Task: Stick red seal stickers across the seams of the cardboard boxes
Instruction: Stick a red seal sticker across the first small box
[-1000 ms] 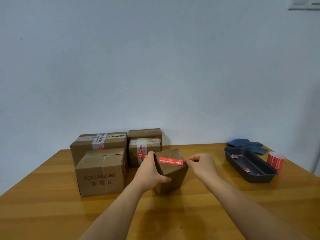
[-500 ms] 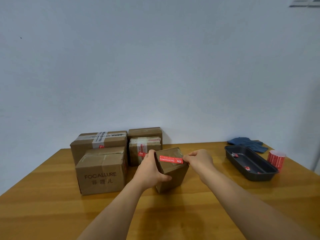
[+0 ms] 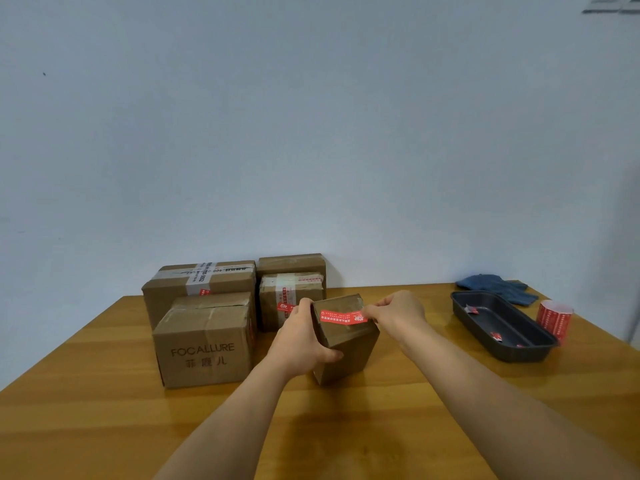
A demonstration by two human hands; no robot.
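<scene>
A small cardboard box (image 3: 349, 351) stands tilted on the wooden table (image 3: 104, 427) in the middle. My left hand (image 3: 303, 339) grips its left side, thumb round the front corner. A red seal sticker (image 3: 343, 317) lies across the box's top face. My right hand (image 3: 398, 315) pinches the sticker's right end at the box's right edge. A red roll of stickers (image 3: 554, 318) stands at the far right.
Several other cardboard boxes stand at the back left: a FOCALLURE box (image 3: 204, 344), a taped box (image 3: 201, 282) behind it, and a box with red stickers (image 3: 291, 299). A dark tray (image 3: 502, 329) holding red scraps and a blue cloth (image 3: 498, 287) lie at the right.
My right hand has moved left onto the sticker's right end at the box's edge. The left hand keeps its hold on the box.
</scene>
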